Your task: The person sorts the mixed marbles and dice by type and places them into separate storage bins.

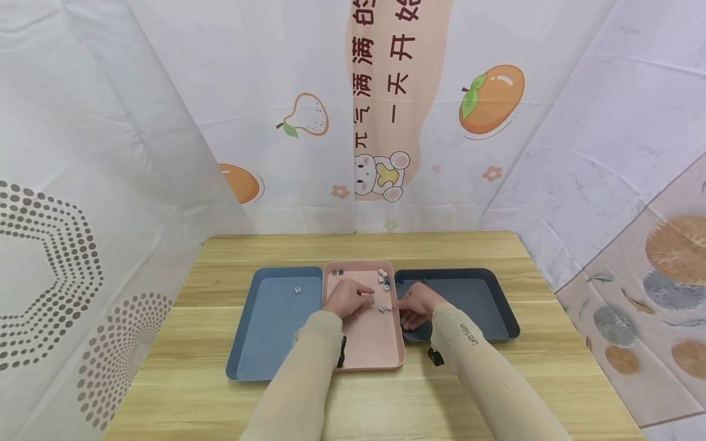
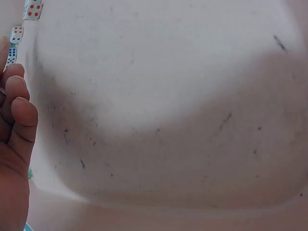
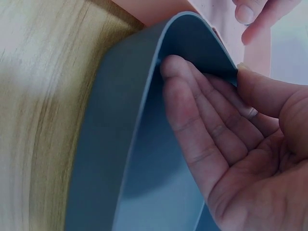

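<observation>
My left hand (image 1: 349,299) hovers over the pink tray (image 1: 366,358), its fingers loosely bent. Its thumb and finger (image 3: 257,31) stand apart at the tips in the right wrist view, with nothing seen between them. Right of that hand, several white dice (image 1: 382,309) lie along the tray's right side, with a blue bead (image 1: 387,283) among them. My right hand (image 1: 420,304) reaches into the left side of the dark blue tray (image 1: 496,300). In the right wrist view its thumb (image 3: 262,94) rests at the rim, while the other fingers (image 3: 185,108) extend inside near the corner.
A lighter blue tray (image 1: 261,331) stands on the left with white dice (image 1: 298,290) in it. Small beads (image 1: 337,272) lie at the pink tray's back left corner. A few beads (image 1: 401,282) sit in the dark tray's back part. The wooden table (image 1: 386,404) carries all three trays.
</observation>
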